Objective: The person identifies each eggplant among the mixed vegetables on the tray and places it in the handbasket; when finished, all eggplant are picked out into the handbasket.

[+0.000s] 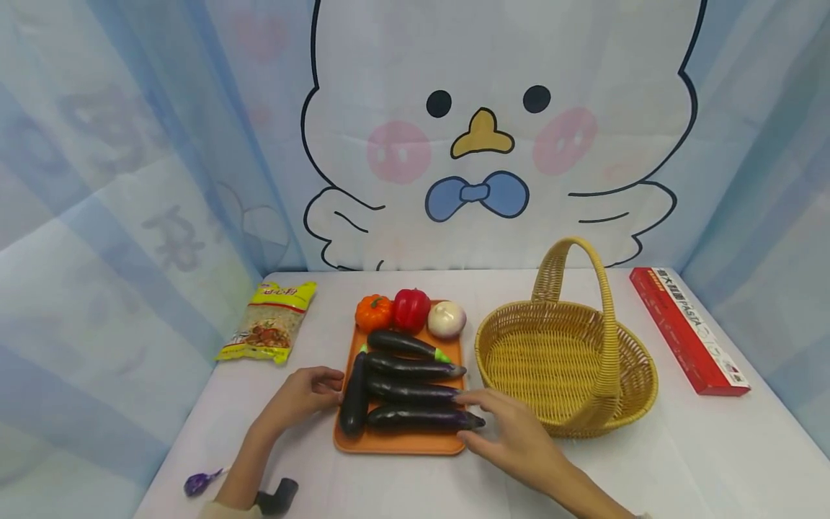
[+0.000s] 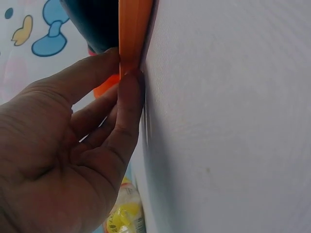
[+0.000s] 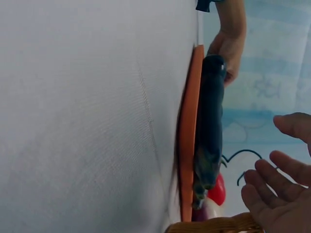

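Observation:
An orange tray (image 1: 405, 445) bears several dark eggplants, most lying crosswise and one eggplant (image 1: 354, 396) lengthwise along the left side. My left hand (image 1: 313, 393) pinches the tray's left edge; in the left wrist view, the thumb is on the rim (image 2: 133, 29) and a fingertip is against its outer side. At the right ends of the eggplants hovers my right hand (image 1: 515, 436). Its fingers are spread and relaxed, apart from the eggplant (image 3: 210, 126) in the right wrist view. An orange pumpkin (image 1: 374, 313), a red bell pepper (image 1: 411, 311) and a white-purple round vegetable (image 1: 447, 319) sit at the tray's far end.
Just right of the tray stands a yellow wicker basket (image 1: 541, 367) with a tall handle. A red pasta box (image 1: 687, 331) lies at the far right, a yellow food bag (image 1: 269, 322) at the back left. Near my left forearm are a purple-wrapped lollipop (image 1: 199, 483) and a dark object (image 1: 280, 497).

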A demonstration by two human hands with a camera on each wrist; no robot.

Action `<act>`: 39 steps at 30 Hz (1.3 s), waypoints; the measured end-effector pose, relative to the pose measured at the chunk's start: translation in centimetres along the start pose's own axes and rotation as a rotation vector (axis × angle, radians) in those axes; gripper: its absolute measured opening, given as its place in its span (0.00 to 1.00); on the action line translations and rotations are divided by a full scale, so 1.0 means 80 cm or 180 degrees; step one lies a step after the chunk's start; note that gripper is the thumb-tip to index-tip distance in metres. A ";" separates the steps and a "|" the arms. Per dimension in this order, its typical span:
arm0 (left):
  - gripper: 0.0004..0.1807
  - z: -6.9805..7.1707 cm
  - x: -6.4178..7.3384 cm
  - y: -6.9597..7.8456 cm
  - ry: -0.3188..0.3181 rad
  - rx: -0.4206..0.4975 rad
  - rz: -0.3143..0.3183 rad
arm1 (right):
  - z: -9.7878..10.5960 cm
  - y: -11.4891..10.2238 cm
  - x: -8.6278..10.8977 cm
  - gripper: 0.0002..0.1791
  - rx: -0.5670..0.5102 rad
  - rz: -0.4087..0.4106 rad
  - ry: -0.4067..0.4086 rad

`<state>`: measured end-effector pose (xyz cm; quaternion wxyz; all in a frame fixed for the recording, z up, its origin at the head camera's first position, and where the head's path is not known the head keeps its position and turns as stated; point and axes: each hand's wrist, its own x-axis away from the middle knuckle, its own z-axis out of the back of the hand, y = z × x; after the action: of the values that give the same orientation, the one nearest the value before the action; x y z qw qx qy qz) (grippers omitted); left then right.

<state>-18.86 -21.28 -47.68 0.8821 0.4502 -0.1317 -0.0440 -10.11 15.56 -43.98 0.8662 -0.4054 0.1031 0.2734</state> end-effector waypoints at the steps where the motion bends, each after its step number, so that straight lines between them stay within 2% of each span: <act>1: 0.21 -0.001 0.000 0.000 0.0006 0.0005 -0.0010 | -0.002 0.002 -0.002 0.25 0.0041 -0.0038 -0.0028; 8: 0.21 -0.004 -0.001 -0.001 0.0008 0.0031 0.0048 | -0.016 0.008 -0.011 0.25 0.0358 -0.0303 -0.0169; 17: 0.20 -0.004 -0.002 -0.001 -0.0007 0.0023 0.0032 | -0.028 0.012 -0.012 0.24 0.0538 -0.0517 -0.0259; 30: 0.20 -0.003 0.001 0.000 -0.0002 0.0042 0.0067 | -0.037 0.021 -0.011 0.23 0.0650 -0.0548 -0.0321; 39: 0.19 -0.004 0.001 0.001 0.0003 0.0037 0.0063 | -0.040 0.023 -0.011 0.20 0.0679 -0.0496 -0.0250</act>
<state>-18.69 -20.98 -47.75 0.8799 0.4540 -0.1361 -0.0343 -11.76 13.74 -46.93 0.9263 -0.3068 0.0657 0.2086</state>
